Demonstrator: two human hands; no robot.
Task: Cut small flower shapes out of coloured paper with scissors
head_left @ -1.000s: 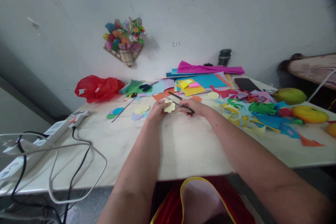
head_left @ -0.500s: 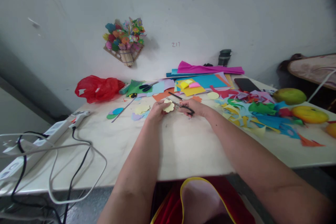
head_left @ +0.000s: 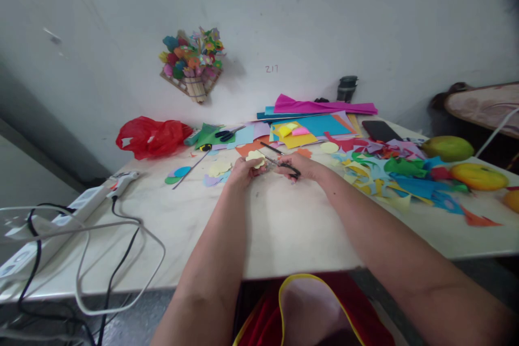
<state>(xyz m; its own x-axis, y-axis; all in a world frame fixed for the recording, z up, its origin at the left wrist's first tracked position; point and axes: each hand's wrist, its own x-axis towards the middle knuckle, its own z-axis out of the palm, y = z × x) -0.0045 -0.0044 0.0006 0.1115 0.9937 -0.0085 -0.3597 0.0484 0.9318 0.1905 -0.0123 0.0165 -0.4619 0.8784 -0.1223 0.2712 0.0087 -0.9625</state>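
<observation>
Between the fingers and thumb of my left hand (head_left: pixel 242 171) is a pale yellow paper flower (head_left: pixel 255 157) with a scalloped edge. My right hand (head_left: pixel 302 166) grips a pair of scissors (head_left: pixel 291 170) by the dark handles, and the blades point left at the paper's edge. Whether the blades touch the paper is hard to make out. To the left of my left hand lie cream scalloped cutouts (head_left: pixel 220 168) with lilac and blue ones under them. Behind my right hand are an orange cutout (head_left: pixel 304 153) and a pale yellow round piece (head_left: pixel 329 147).
Paper scraps (head_left: pixel 377 181) spread over the table's right side near mangoes (head_left: pixel 478 176) and a phone (head_left: pixel 380 131). Paper sheets (head_left: pixel 324 125) lie at the back, with another pair of scissors (head_left: pixel 225 134) and a red plastic bag (head_left: pixel 152 138) leftward. A power strip (head_left: pixel 77 205) with cables occupies the left edge.
The pale yellow paper flower has turned and shifted slightly up and left in my left hand, whose fingers have moved. My right hand and the scissors stay nearly in place.
</observation>
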